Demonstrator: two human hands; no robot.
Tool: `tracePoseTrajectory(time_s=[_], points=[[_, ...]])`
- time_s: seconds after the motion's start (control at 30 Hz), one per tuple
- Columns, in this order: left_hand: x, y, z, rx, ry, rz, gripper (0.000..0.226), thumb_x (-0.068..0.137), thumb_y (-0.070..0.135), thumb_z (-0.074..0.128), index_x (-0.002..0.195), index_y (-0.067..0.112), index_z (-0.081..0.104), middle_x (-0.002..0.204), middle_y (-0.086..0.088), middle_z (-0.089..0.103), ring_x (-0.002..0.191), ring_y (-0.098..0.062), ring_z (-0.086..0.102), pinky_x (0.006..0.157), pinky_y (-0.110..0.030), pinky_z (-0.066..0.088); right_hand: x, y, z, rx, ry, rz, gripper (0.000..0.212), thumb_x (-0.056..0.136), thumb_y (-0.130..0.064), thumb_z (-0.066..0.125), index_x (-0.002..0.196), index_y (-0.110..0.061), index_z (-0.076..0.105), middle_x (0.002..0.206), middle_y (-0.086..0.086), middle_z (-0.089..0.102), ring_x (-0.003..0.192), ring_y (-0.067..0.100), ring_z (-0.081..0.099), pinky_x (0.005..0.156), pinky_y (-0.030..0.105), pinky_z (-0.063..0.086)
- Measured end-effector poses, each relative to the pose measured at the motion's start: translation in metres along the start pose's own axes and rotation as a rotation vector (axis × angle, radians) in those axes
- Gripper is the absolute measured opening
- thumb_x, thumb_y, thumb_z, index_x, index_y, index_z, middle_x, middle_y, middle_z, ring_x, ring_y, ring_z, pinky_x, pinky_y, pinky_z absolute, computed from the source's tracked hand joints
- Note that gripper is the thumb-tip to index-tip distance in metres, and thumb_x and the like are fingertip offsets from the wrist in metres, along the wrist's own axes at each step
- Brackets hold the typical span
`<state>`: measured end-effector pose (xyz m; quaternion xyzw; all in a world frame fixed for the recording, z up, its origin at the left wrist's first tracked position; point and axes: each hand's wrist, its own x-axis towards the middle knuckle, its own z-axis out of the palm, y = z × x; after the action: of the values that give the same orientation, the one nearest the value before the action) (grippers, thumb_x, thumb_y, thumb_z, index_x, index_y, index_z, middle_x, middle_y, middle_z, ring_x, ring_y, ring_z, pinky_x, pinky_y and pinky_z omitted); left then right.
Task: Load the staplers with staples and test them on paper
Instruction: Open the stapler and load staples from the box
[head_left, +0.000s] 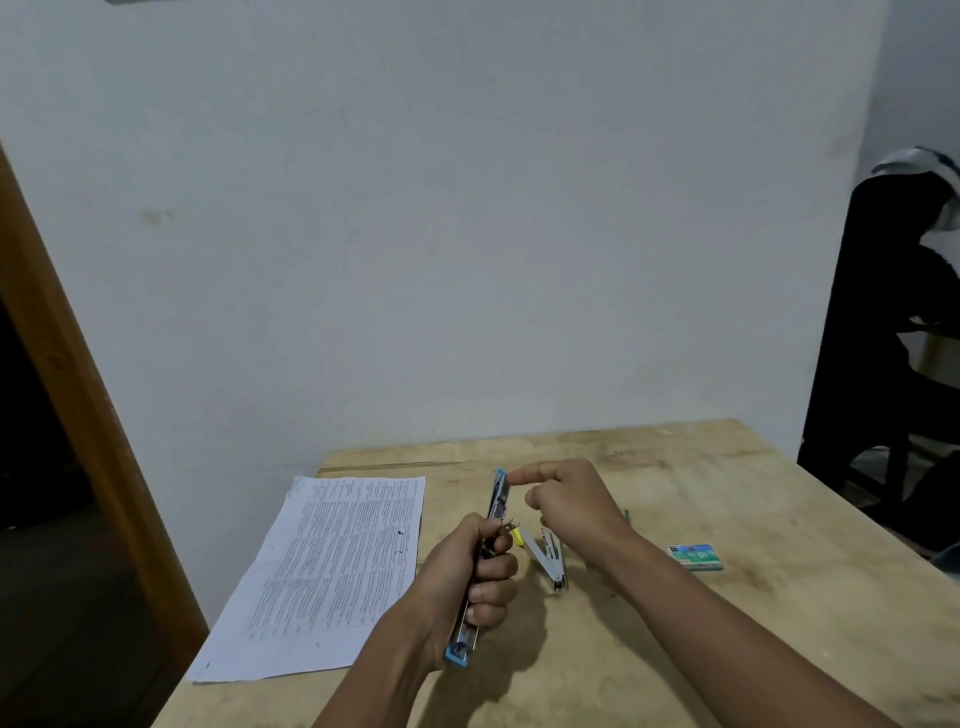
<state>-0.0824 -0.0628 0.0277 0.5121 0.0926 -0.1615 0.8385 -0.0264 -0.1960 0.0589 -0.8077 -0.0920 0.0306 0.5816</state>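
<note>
While left hand (462, 577) fingers clamp the open stapler (500, 493), right hand (571, 504) forefinger, straight, touches its tip; loading judged unfinished, paper (332, 571) untested.

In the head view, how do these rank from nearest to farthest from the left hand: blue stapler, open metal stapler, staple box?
1. blue stapler, gripped by the left hand.
2. open metal stapler, lying just to its right.
3. staple box, far to the right.
</note>
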Motion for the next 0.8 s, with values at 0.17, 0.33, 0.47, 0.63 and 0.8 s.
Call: tracePoseTrajectory(time_s=[0.17,0.33,0.47,0.63,0.8], points=[[-0.002,0.0,0.002,0.004,-0.003,-0.002,0.025,0.087,0.023,0.047,0.063,0.017,0.046,0.054,0.006,0.018,0.035,-0.006,0.016,0.032,-0.012,0.014,-0.001,-0.002,-0.003,-0.05,-0.011,-0.012,0.043,0.084,0.004,0.044,0.104,-0.018,0.075,0.115,0.034,0.065,0.083,0.046,0.06,0.067,0.051,0.05],[-0.002,0.0,0.005,-0.023,-0.011,-0.022,0.026,0.088,0.025,0.047,0.063,0.017,0.047,0.052,0.007,0.02,0.034,-0.005,0.017,0.031,-0.011,0.014,-0.006,0.001,-0.003,-0.059,-0.042,-0.006,0.043,0.082,0.005,0.044,0.096,-0.019,0.077,0.113,0.034,0.065,0.072,0.025,0.042,0.066,0.033,0.035],[-0.004,0.001,0.008,-0.012,-0.008,-0.03,0.024,0.086,0.023,0.048,0.062,0.018,0.046,0.051,0.007,0.02,0.034,-0.005,0.016,0.031,-0.011,0.014,-0.009,0.002,-0.005,-0.076,-0.051,0.002,0.043,0.081,0.005,0.043,0.094,-0.017,0.078,0.117,0.035,0.063,0.087,0.05,0.061,0.067,0.034,0.036],[-0.005,0.002,0.009,-0.016,-0.008,-0.027,0.026,0.088,0.025,0.047,0.064,0.017,0.046,0.051,0.007,0.02,0.033,-0.005,0.017,0.03,-0.01,0.016,-0.013,-0.003,-0.006,-0.058,-0.061,0.016,0.04,0.081,0.003,0.046,0.086,-0.022,0.078,0.111,0.033,0.067,0.07,0.03,0.049,0.065,0.034,0.037],[-0.006,0.003,0.009,0.051,0.021,-0.022,0.025,0.088,0.025,0.046,0.064,0.018,0.045,0.056,0.006,0.018,0.035,-0.006,0.016,0.032,-0.011,0.015,-0.019,-0.005,-0.011,0.062,-0.043,0.083,0.029,0.086,-0.002,0.053,0.092,-0.017,0.077,0.092,0.021,0.068,0.075,0.023,0.047,0.066,0.033,0.042]])
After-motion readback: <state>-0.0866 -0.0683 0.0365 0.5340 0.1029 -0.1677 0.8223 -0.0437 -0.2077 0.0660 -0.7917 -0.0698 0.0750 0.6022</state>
